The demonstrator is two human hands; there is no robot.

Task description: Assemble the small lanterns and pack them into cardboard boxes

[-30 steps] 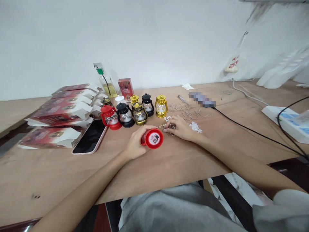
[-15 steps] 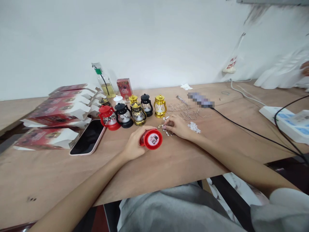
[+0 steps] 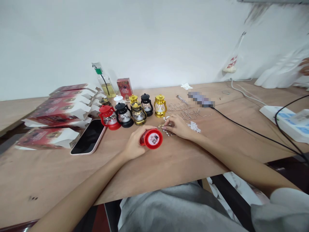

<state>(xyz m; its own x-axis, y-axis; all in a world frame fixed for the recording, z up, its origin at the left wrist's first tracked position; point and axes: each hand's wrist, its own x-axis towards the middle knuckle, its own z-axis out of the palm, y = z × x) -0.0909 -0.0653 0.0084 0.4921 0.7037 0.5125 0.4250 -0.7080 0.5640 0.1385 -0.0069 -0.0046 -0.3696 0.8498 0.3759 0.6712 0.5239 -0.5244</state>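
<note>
My left hand [image 3: 135, 143] is wrapped round a small red lantern [image 3: 142, 140] tipped on its side, its round base facing me. A round picture label [image 3: 154, 139] sits in the middle of that base. To the right, my right hand [image 3: 177, 127] bends over a scatter of small round metallic pieces [image 3: 168, 131], thumb and fingertips together among them. Whatever the fingertips pinch is too small to make out. Beyond my hands several little lanterns stand upright, including a red one [image 3: 109, 117], a black one [image 3: 124, 115] and a gold one [image 3: 160, 105].
Red printed boxes [image 3: 60, 111] are stacked at left, beside a phone [image 3: 88, 137]. A pump bottle [image 3: 106, 84] stands by the wall. Thin wire hooks [image 3: 190, 112], white tags [image 3: 193, 127], a cabled device [image 3: 201, 100] and a power strip [image 3: 285, 120] lie to the right. Another person's hand [image 3: 304, 66] shows far right.
Almost nothing differs. My left hand keeps the red lantern in the same pose, and my right fingertips stay at the small pieces; the view has shifted very slightly.
</note>
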